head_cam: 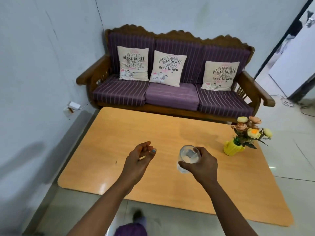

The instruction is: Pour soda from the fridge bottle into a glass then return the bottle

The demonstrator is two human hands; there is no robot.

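Note:
A clear drinking glass (188,155) is in my right hand (202,165), gripped from the right side over the middle of the light wooden table (119,133). I cannot tell whether its base touches the tabletop. My left hand (139,159) hovers just left of the glass, fingers loosely curled, with a small blue thing (154,150) pinched at the fingertips. No soda bottle or fridge is in view.
A yellow cactus-shaped vase with artificial flowers (233,148) stands on the table's right side. Behind the table is a wooden sofa (172,96) with purple cushions and three printed pillows. A wall runs along the left; a doorway opens at the far right.

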